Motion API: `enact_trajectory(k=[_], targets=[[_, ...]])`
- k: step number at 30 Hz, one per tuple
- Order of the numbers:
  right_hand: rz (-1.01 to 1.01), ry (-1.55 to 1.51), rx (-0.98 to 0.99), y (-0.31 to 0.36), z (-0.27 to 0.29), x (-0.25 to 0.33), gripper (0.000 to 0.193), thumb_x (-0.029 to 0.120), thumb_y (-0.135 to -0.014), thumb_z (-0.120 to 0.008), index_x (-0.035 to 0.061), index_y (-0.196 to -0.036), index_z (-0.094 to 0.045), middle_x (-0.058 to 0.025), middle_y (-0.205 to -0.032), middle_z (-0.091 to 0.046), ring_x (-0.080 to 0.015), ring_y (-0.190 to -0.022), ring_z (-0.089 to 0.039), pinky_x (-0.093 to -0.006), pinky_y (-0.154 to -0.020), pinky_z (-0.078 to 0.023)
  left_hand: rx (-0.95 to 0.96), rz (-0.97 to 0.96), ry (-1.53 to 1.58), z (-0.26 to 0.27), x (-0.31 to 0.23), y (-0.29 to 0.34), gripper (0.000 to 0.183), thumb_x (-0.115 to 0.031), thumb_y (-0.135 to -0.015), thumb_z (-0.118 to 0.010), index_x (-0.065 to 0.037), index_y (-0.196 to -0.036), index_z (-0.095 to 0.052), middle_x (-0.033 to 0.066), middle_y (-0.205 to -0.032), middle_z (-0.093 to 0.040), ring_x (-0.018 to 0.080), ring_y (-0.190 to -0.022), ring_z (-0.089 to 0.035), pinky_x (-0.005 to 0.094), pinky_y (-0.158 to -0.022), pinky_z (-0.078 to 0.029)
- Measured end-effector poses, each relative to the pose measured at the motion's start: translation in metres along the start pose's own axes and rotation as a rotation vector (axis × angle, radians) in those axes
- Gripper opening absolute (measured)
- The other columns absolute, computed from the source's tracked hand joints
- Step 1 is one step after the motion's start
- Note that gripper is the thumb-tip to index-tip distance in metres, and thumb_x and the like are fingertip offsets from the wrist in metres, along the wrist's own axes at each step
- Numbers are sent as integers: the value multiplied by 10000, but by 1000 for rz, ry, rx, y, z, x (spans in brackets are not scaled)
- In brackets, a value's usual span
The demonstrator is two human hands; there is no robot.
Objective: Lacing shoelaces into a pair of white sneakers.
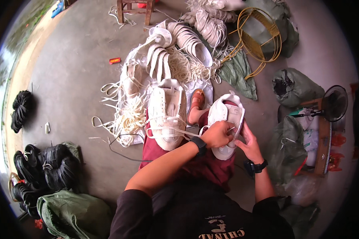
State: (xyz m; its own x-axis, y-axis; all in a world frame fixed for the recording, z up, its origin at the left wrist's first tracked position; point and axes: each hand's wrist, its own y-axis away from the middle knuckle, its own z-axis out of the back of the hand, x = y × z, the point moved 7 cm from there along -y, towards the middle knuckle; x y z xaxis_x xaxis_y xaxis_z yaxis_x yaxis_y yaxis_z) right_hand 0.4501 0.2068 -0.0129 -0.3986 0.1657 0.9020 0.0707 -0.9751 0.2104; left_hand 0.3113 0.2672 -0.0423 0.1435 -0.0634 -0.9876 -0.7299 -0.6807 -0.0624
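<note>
Head view: held sneaker [216, 113], white, lies over the right leg of the maroon trousers [219, 173], toe toward the person; a second sneaker [167, 115] rests beside it on the left leg, loose strands across its toe.
Left hand: its fingers [217, 134] curl together above the held sneaker's front opening and seem clamped on a white shoelace [231, 128] (the exact eyelet is too small to make out).
Right hand: thumb and fingers [250, 145] stand apart along the shoe's outer side; whether they truly grip it, I cannot tell.
Lacing: judged as the step in hand; it goes best with the right hand bracing the sidewall, the opening spread, and the lace pinched close to its tip.
Tension: draw each pass through flat and even, without twisting, and clear the strands between the two shoes so nothing snags.
Left forearm: crosses from the lower left, black wristband [198, 146] on top, wrist turned inward over the shoe.
Right forearm: rises steeply, palm facing the shoe, fingers pointing away from the body.
</note>
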Motion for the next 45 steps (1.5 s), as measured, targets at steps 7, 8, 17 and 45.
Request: enact_trajectory(k=[7, 8, 17, 45], targets=[[27, 36, -30, 10, 72, -17, 903, 99, -856, -734, -57, -1532, -156, -219, -1581, -260, -274, -1458, -282, -379, -1180, -238, 89, 89, -9, -51, -10, -59, 184, -22, -849, -572, 35, -1014, -629, 67, -622, -604, 125, -466, -582, 287, -463, -474], [38, 28, -28, 13, 78, -17, 896, 109, -860, -729, -56, -1532, -159, -224, -1580, -260, -278, -1460, -278, -379, -1179, -237, 97, 113, -2, -59, -12, -63, 186, -21, -849, -569, 35, -1016, -628, 68, -623, -604, 126, -468, -584, 286, -467, -481], [155, 127, -60, 55, 116, -12, 886, 206, -885, -700, -56, -1531, -153, -248, -1568, -272, -305, -1466, -265, -377, -1170, -248, 107, 106, -150, -114, -28, -81, 170, -31, -851, -572, 24, -1004, -625, 74, -708, -629, 142, -502, -609, 297, -472, -497], [230, 234, -10, 107, 117, 50, 815, 271, -938, -630, -89, -1511, -174, -307, -1505, -343, -358, -1427, -341, -382, -1140, -297, 98, 143, -287, -145, -103, -47, 149, -41, -820, -549, 53, -896, -635, 135, -714, -654, 237, -556, -682, 338, -467, -543]])
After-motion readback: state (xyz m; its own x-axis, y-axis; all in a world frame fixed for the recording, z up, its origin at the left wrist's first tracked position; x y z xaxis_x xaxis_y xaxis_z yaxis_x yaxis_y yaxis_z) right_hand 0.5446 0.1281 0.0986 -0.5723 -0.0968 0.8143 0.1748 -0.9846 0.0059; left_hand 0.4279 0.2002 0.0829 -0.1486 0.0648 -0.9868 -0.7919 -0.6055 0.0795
